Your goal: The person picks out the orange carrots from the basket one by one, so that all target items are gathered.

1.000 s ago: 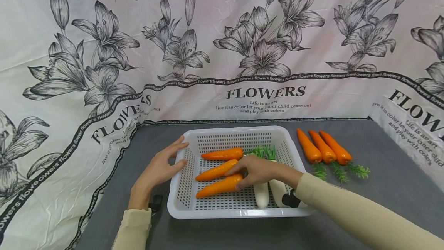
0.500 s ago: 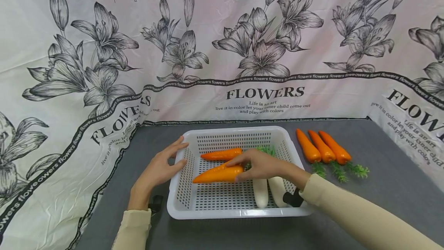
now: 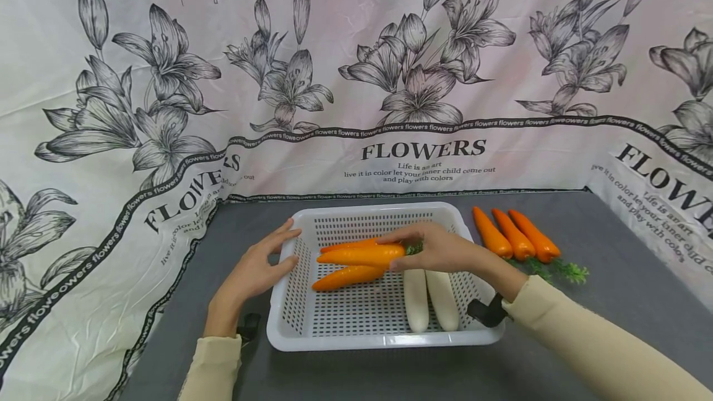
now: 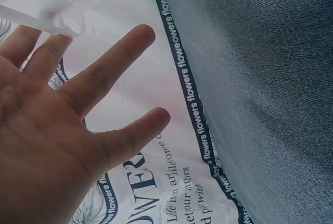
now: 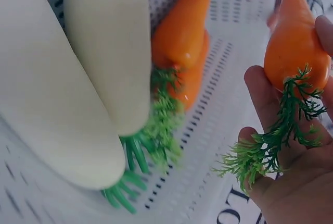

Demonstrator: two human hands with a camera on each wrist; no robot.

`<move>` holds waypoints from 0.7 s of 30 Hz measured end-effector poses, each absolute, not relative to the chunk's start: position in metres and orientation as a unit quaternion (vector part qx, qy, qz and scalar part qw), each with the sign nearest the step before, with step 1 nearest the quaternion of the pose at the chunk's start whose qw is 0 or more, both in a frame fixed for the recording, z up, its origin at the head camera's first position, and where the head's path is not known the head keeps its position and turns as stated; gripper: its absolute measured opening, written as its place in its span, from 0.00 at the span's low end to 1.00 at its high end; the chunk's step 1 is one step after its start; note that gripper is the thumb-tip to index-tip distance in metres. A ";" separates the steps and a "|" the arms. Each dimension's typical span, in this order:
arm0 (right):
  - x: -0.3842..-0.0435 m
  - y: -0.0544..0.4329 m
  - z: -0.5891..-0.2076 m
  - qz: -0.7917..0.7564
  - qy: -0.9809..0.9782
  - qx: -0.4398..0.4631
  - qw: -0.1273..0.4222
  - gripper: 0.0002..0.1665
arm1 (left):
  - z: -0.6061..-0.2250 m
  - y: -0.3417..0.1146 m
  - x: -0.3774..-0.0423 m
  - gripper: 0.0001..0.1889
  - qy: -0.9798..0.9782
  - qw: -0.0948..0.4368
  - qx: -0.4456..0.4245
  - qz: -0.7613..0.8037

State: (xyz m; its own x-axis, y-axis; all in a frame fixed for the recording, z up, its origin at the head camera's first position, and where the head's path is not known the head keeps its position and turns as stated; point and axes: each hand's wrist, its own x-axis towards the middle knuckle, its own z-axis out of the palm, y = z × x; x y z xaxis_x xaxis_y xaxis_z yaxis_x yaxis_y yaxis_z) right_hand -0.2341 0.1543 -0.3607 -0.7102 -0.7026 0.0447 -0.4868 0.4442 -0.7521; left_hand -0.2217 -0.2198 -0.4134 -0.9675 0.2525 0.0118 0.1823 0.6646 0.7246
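My right hand (image 3: 437, 247) grips an orange toy carrot (image 3: 359, 257) by its thick leafy end, over the white slotted basket (image 3: 384, 342). In the right wrist view this carrot hangs above the basket floor, green fronds trailing over the palm. Beneath it in the head view lie two other carrots (image 3: 348, 278), one mostly covered by the held one. Beside them are two white radishes (image 3: 416, 302), with their green tops under the right hand. At the basket's left rim rests my left hand (image 3: 256, 271), its fingers spread and straight; the left wrist view shows fingertips at the rim.
Three more carrots (image 3: 515, 237) with green leaves lie on the grey table (image 3: 579, 228), right of the basket. A flower-printed cloth (image 3: 423, 169) hangs behind and to the left. Black wrist straps (image 3: 486, 313) sit near the sleeves.
My right hand has taken hold of the nearest carrot and lifted it backward over the other two, moving slightly right. The left hand stays at the rim.
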 end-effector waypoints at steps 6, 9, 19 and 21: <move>-0.238 0.173 -0.352 -0.412 0.839 -0.333 0.127 0.30 | -0.412 -0.219 -0.222 0.31 0.913 0.044 0.116 0.388; -0.239 0.185 -0.348 -0.412 0.848 -0.313 0.111 0.31 | -0.413 -0.219 -0.221 0.31 0.914 0.045 0.116 0.387; -0.232 0.230 -0.342 -0.393 0.894 -0.211 0.050 0.31 | -0.412 -0.218 -0.221 0.31 0.915 0.048 0.116 0.385; -0.231 0.240 -0.344 -0.390 0.900 -0.190 0.040 0.32 | -0.412 -0.218 -0.221 0.31 0.916 0.046 0.117 0.382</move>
